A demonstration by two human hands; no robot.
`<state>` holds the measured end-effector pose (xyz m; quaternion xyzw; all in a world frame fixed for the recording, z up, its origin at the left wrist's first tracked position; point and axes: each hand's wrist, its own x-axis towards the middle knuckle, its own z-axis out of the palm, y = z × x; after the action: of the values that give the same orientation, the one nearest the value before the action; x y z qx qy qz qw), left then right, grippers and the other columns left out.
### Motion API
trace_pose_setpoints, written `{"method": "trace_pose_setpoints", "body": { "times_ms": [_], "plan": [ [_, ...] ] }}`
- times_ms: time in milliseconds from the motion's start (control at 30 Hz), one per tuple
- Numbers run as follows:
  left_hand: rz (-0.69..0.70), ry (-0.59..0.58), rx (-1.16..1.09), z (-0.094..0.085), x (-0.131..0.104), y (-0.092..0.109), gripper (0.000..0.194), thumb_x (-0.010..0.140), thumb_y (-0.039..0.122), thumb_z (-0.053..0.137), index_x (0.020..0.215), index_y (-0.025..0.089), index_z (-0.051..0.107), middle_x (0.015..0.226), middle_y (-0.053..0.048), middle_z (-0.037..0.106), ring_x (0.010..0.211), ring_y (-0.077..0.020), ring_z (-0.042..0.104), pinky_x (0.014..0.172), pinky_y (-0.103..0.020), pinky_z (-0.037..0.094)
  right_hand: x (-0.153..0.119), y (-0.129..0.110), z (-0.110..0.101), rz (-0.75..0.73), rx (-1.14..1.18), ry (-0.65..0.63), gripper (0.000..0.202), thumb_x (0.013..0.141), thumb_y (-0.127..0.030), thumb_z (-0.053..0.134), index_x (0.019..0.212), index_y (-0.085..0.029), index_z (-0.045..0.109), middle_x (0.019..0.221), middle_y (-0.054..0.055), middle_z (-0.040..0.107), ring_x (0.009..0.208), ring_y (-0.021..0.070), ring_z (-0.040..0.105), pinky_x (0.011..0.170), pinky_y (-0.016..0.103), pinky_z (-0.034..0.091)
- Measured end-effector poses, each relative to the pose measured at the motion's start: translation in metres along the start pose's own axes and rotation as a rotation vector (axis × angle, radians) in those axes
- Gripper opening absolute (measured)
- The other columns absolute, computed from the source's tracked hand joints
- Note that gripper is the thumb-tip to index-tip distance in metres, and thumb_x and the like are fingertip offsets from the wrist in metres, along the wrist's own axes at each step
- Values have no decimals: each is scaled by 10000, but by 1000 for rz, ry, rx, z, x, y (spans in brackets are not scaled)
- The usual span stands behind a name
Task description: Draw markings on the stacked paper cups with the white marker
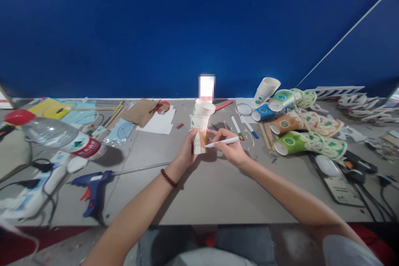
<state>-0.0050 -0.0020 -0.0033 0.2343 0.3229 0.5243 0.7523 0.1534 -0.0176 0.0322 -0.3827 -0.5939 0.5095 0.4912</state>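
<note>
Our left hand (188, 144) clasps the paper cup (201, 142); our right hand (233, 149) pinches the marker (231, 140). We judge the cup light, crushable: grip its side wall gently.

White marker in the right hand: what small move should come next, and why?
Probably a short stroke of the marker over a white part of the cup: the left hand holds it, the right hand has the tip close to its side, and white shows beside the orange patch.

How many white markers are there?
3: one marker in the right hand, one green-ended marker and one blue-ended marker on the table. More may be hidden.
</note>
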Motion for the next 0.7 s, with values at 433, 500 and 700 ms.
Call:
{"method": "trace_pose_setpoints", "body": {
  "times_ms": [433, 500, 700],
  "plan": [
    [-7, -15, 25, 0, -1, 2, 499, 782, 583, 666, 973, 123, 704, 784, -86, 730, 682, -216, 681, 643, -320, 513, -1, -1, 1, 3, 15, -1, 122, 706, -196, 662, 649, -237, 562, 715, 19, 681, 1247, 333, 625, 935, 451, 547],
    [-11, -8, 18, -1, 0, 2, 492, 779, 571, 673, 976, 122, 707, 797, -87, 734, 692, -212, 685, 657, -314, 515, -1, -1, 1, 0, 7, 17, 104, 724, -198, 656, 677, -236, 570, 721, 15, 685, 1215, 327, 648, 943, 455, 538],
    [-6, -8, 14, -2, 1, 1, 488, 770, 572, 684, 964, 125, 707, 797, -84, 735, 700, -210, 685, 631, -301, 510, 0, -1, 1, -1, 5, 0, 108, 715, -191, 649, 659, -234, 567, 715, 12, 662, 1219, 337, 639, 921, 451, 542]
  ]
}}
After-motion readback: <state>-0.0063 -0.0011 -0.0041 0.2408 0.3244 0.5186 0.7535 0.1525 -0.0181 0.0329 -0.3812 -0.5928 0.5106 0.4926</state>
